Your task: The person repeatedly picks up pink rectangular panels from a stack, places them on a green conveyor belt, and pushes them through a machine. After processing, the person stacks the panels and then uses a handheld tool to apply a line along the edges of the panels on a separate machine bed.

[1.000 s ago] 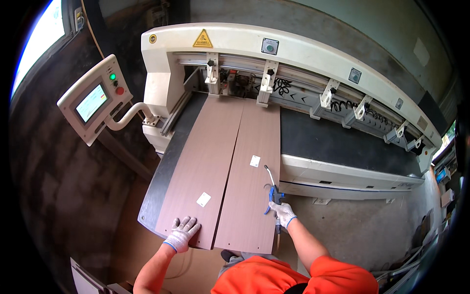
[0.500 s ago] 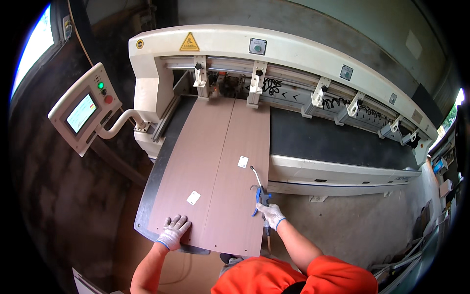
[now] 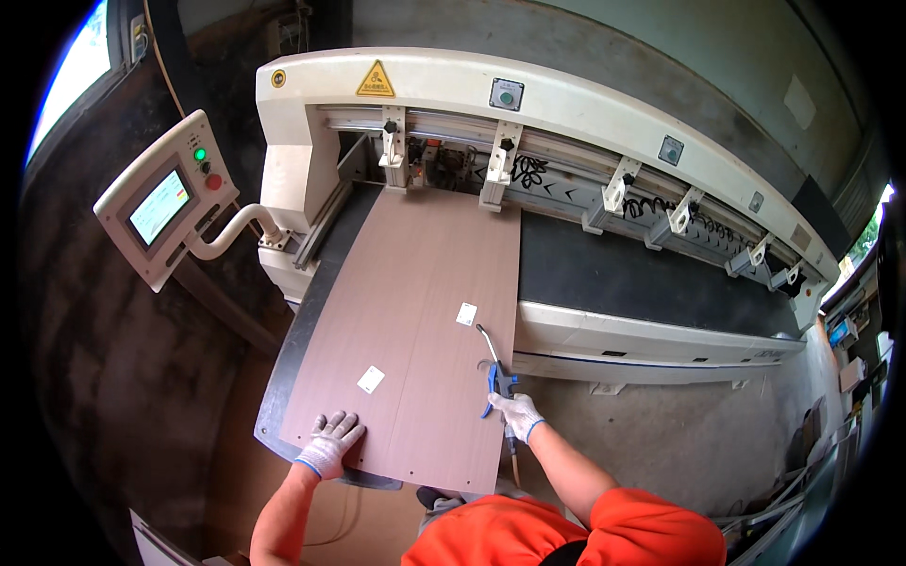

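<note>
Two wood-brown panels lie side by side, a left panel [image 3: 368,283] and a right panel [image 3: 462,387], with a faint seam between them. Each bears a white label; one label [image 3: 371,379] is nearer me, the other label [image 3: 466,314] farther off. My left hand [image 3: 330,445], in a grey-white work glove, rests with fingers spread on the left panel's near corner. Gloved too, my right hand [image 3: 517,415] is wrapped round a blue and black air blow gun [image 3: 502,380] by the right panel's edge. Its metal nozzle points away from me, over that panel.
Under the panels' far ends stands a long white machine [image 3: 425,85] with several clamps along its beam. A dark worktop [image 3: 642,269] stretches to the right. At left, a control panel [image 3: 160,203] with a lit screen hangs on a curved arm.
The dark seam between the panels has narrowed to a faint line. The blow gun's nozzle has shifted slightly left over the right panel. My left hand stays on the left panel.
</note>
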Demonstrator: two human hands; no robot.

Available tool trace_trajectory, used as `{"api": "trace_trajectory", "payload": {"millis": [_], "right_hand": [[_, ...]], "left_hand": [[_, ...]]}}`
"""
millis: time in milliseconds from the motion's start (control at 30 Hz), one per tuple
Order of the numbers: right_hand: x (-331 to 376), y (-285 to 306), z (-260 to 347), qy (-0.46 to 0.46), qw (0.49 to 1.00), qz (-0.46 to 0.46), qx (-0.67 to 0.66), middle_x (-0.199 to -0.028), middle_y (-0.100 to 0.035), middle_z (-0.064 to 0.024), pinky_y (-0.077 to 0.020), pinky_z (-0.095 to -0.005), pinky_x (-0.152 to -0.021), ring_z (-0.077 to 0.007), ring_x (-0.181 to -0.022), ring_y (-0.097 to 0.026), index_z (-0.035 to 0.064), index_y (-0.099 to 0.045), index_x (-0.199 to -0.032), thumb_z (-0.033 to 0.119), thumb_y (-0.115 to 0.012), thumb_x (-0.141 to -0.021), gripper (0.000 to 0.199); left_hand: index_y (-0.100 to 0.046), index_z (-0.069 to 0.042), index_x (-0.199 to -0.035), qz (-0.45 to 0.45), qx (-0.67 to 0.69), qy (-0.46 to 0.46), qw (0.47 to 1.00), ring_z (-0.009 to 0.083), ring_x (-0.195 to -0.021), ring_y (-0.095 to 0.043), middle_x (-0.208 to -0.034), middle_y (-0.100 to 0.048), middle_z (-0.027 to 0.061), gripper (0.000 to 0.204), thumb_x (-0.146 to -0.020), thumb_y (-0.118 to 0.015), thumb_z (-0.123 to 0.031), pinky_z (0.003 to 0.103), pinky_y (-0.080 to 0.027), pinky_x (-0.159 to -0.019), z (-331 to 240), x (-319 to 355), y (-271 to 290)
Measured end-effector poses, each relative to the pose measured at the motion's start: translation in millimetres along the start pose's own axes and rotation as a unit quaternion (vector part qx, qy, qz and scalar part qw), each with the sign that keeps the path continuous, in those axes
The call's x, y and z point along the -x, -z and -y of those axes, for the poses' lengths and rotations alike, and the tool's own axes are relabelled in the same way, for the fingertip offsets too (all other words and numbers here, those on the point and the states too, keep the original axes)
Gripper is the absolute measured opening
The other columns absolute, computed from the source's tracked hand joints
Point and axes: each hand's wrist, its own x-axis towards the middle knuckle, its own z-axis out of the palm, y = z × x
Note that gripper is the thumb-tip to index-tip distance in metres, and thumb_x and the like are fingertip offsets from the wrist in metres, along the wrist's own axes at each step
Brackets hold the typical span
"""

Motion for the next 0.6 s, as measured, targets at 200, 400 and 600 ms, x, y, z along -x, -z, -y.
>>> {"api": "trace_trajectory", "payload": {"millis": [200, 400, 600], "right_hand": [[-0.6, -1.8, 2.6, -0.003, 1.000, 0.004, 0.008, -0.071, -0.056, -0.0012, -0.0381, -0.0353, -0.054, -0.0135, -0.059, -0.048, 0.0079, -0.068, -0.081, 0.040, -0.088, -0.087, 0.038], [-8.2, 7.0, -6.1, -0.011, 1.000, 0.021, -0.014, -0.073, -0.058, 0.0007, -0.0387, -0.0341, -0.055, -0.0117, -0.059, -0.047, 0.0075, -0.071, -0.083, 0.038, -0.088, -0.088, 0.035], [-1.8, 10.8, 8.0, 0.020, 0.999, 0.038, -0.006, -0.072, -0.057, 0.0014, -0.0379, -0.0337, -0.052, -0.0112, -0.058, -0.048, 0.0088, -0.071, -0.084, 0.036, -0.087, -0.088, 0.032]], "left_hand": [[-0.049, -0.017, -0.158, -0.020, -0.004, 0.010, 1.000, 0.0388, -0.159, -0.031, -0.169, -0.039, 0.0141, 0.088, -0.074, -0.075, -0.006, 0.065, -0.022, -0.126, 0.1, 1.3, -9.3], [-0.050, -0.017, -0.156, -0.028, 0.009, 0.012, 1.000, 0.0389, -0.158, -0.032, -0.169, -0.039, 0.0144, 0.087, -0.074, -0.076, -0.006, 0.063, -0.024, -0.127, -9.8, -3.0, -6.0], [-0.047, -0.014, -0.158, -0.030, -0.021, 0.033, 0.999, 0.0404, -0.156, -0.034, -0.167, -0.040, 0.0165, 0.091, -0.072, -0.079, -0.011, 0.064, -0.027, -0.125, -19.3, 1.0, -10.1]]}}
